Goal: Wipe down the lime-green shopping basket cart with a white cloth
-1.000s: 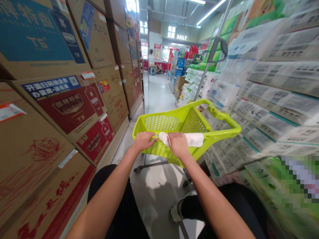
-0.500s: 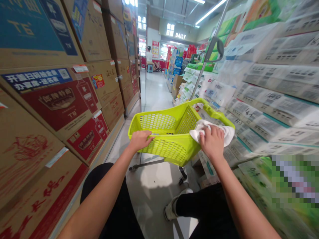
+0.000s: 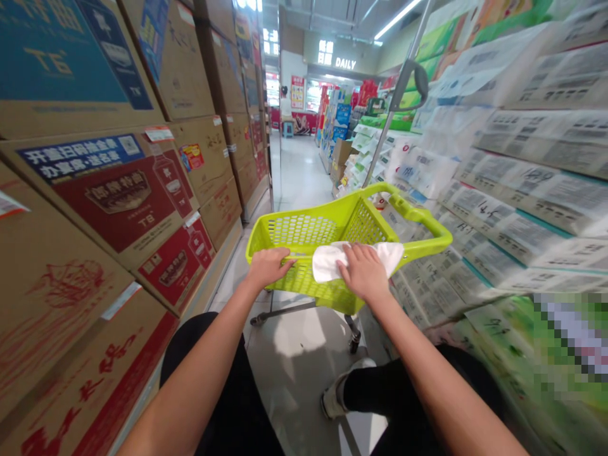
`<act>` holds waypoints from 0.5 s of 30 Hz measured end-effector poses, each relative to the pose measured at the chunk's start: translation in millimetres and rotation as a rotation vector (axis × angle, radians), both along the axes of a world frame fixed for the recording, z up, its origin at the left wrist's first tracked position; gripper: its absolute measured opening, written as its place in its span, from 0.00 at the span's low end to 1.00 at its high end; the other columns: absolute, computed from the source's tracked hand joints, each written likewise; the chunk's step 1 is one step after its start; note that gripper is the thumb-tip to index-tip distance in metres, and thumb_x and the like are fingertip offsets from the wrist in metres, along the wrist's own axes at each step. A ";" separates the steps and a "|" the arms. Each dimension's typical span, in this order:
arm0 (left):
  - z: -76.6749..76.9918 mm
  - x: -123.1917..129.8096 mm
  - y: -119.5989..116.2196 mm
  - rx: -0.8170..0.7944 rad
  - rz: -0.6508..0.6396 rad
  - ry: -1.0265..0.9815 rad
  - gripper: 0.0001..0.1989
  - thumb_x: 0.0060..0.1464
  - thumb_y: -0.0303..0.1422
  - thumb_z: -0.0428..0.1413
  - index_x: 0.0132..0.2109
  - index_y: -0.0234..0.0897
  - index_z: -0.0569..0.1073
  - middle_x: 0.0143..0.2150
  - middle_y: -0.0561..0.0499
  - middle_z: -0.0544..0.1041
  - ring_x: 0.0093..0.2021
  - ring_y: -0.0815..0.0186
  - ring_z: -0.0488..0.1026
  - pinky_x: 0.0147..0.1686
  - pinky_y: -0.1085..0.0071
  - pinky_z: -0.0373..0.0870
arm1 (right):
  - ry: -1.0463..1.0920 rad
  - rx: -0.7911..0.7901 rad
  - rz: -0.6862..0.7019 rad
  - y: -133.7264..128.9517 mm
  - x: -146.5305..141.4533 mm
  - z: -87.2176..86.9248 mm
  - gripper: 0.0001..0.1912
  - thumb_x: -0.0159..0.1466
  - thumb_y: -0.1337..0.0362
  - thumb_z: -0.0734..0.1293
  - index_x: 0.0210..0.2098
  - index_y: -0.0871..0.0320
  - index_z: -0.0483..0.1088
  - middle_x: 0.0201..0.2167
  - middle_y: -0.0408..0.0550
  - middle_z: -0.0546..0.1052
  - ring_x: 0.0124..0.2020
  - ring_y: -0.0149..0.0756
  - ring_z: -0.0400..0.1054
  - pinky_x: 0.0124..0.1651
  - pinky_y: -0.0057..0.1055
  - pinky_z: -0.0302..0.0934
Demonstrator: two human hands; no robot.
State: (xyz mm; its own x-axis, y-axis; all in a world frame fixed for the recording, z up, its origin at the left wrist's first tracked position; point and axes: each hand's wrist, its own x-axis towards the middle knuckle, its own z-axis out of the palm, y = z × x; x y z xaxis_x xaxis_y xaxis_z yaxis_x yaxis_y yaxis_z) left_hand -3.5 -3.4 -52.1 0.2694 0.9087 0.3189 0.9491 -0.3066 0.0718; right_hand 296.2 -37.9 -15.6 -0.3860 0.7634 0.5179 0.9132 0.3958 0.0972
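Observation:
A lime-green shopping cart (image 3: 304, 225) with perforated sides stands in front of me, its handle at the right. My left hand (image 3: 270, 267) is closed over the near rim at the cart's left end. Farther right along that rim lies a white cloth (image 3: 325, 261), draped over the edge. My right hand (image 3: 365, 271) presses the cloth on the rim, fingers bent over it. The cart's basket shows nothing large inside.
Stacked cartons (image 3: 114, 196) line the left side. Piles of packaged paper goods (image 3: 522, 190) rise on the right, with a metal pole (image 3: 380, 149) bearing a grey handle behind the cart. Tiled floor (image 3: 304, 171) runs between them toward a distant person (image 3: 285, 104).
My right hand and the white cloth have moved left along the near rim, away from the cart's handle. My left hand keeps its place on the rim. The view has shifted slightly.

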 end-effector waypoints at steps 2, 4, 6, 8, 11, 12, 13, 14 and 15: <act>-0.2 0.4 -0.9 0.005 0.004 -0.001 0.26 0.67 0.54 0.41 0.44 0.43 0.77 0.46 0.46 0.83 0.44 0.53 0.79 0.32 0.65 0.62 | -0.006 0.055 -0.078 -3.6 30.6 8.3 0.29 0.75 0.52 0.55 0.64 0.65 0.66 0.63 0.64 0.72 0.67 0.56 0.59 0.69 0.49 0.49; -0.5 4.9 -2.8 0.002 0.005 -0.002 0.27 0.67 0.54 0.41 0.44 0.43 0.77 0.46 0.46 0.82 0.43 0.53 0.79 0.32 0.65 0.62 | 0.016 0.090 -0.141 -6.9 41.0 10.9 0.27 0.74 0.52 0.55 0.63 0.65 0.67 0.63 0.64 0.71 0.68 0.56 0.58 0.70 0.51 0.46; -0.4 12.8 -5.2 -0.004 0.000 -0.004 0.27 0.67 0.54 0.41 0.44 0.42 0.77 0.45 0.45 0.82 0.42 0.52 0.79 0.32 0.65 0.62 | 0.058 0.082 -0.171 -9.5 26.3 5.3 0.26 0.74 0.52 0.56 0.60 0.65 0.69 0.61 0.65 0.72 0.66 0.58 0.59 0.71 0.53 0.44; 0.2 22.2 -7.5 -0.011 -0.003 -0.001 0.24 0.67 0.51 0.42 0.45 0.41 0.76 0.45 0.45 0.82 0.42 0.52 0.79 0.32 0.65 0.63 | 0.105 0.032 -0.125 -12.1 -8.6 -7.0 0.26 0.73 0.51 0.58 0.58 0.65 0.70 0.58 0.65 0.73 0.64 0.57 0.61 0.71 0.54 0.44; 0.8 34.4 -10.1 -0.032 -0.001 0.018 0.17 0.66 0.44 0.46 0.46 0.41 0.76 0.44 0.46 0.82 0.42 0.53 0.79 0.33 0.65 0.63 | 0.163 -0.052 0.066 -15.2 -67.6 -26.3 0.30 0.70 0.50 0.61 0.63 0.65 0.66 0.61 0.63 0.72 0.64 0.55 0.60 0.72 0.51 0.45; 0.8 36.9 -10.6 -0.037 -0.001 0.025 0.16 0.66 0.43 0.47 0.46 0.41 0.75 0.44 0.47 0.82 0.42 0.53 0.80 0.33 0.65 0.63 | 0.173 -0.063 0.107 -15.5 -80.5 -30.3 0.30 0.71 0.51 0.61 0.64 0.65 0.65 0.62 0.62 0.71 0.64 0.54 0.60 0.72 0.50 0.45; 0.7 38.5 -10.9 -0.039 -0.003 0.030 0.15 0.65 0.42 0.47 0.46 0.41 0.75 0.45 0.47 0.82 0.42 0.53 0.80 0.33 0.65 0.64 | 0.171 -0.071 0.147 -15.2 -87.5 -32.6 0.30 0.71 0.52 0.61 0.65 0.65 0.64 0.63 0.61 0.70 0.65 0.52 0.60 0.72 0.49 0.45; 0.4 39.0 -11.0 -0.036 -0.006 0.034 0.16 0.66 0.42 0.47 0.46 0.41 0.75 0.45 0.47 0.82 0.42 0.53 0.79 0.33 0.65 0.64 | 0.159 -0.075 0.172 -14.3 -87.9 -33.2 0.29 0.72 0.53 0.60 0.66 0.64 0.64 0.63 0.60 0.70 0.65 0.51 0.60 0.72 0.48 0.46; 0.1 38.7 -10.9 -0.031 -0.008 0.038 0.16 0.66 0.43 0.46 0.47 0.41 0.75 0.46 0.46 0.82 0.43 0.52 0.79 0.33 0.64 0.64 | 0.142 -0.075 0.179 -13.0 -81.6 -32.3 0.28 0.72 0.53 0.59 0.66 0.63 0.64 0.63 0.60 0.71 0.65 0.50 0.60 0.72 0.47 0.47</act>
State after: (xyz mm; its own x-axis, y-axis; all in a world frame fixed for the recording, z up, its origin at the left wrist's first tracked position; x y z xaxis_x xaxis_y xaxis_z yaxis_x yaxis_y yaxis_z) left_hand 35.2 -14.3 -52.0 0.2882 0.9157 0.2800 0.9488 -0.3126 0.0458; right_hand 214.6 -50.9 -47.9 -0.4461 0.7281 0.5205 0.8304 0.5536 -0.0627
